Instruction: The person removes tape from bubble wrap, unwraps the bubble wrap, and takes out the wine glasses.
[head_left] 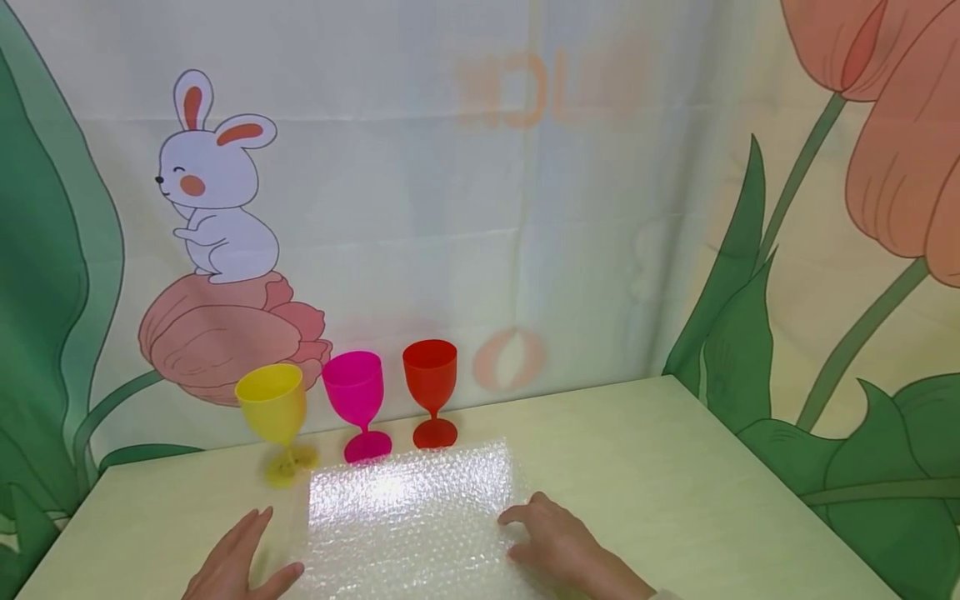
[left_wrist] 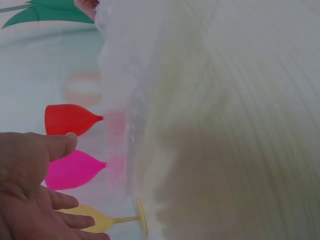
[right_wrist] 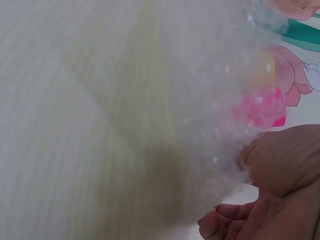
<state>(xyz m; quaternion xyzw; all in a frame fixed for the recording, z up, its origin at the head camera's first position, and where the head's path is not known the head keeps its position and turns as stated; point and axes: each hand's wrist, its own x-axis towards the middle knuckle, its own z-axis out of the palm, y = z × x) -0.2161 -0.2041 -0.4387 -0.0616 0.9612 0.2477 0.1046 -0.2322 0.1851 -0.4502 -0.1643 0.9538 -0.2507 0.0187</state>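
A sheet of clear bubble wrap (head_left: 408, 508) lies at the front middle of the table. My left hand (head_left: 243, 558) is beside its left edge, fingers spread and thumb apart. In the left wrist view that hand (left_wrist: 35, 185) holds nothing. At the sheet's right edge, my right hand (head_left: 558, 542) has its fingers bent and a gap between thumb and forefinger. The right wrist view shows the right hand (right_wrist: 280, 175) against the wrap's edge; firm contact is unclear. Behind the sheet stand a yellow goblet (head_left: 273, 404), a pink goblet (head_left: 356, 389) and a red goblet (head_left: 431, 375).
The pale table (head_left: 675, 483) extends to both sides of the sheet. Right behind the goblets hangs a printed cloth backdrop (head_left: 420, 183) with a rabbit and tulips. More printed cloth (head_left: 862, 400) borders the table's right side.
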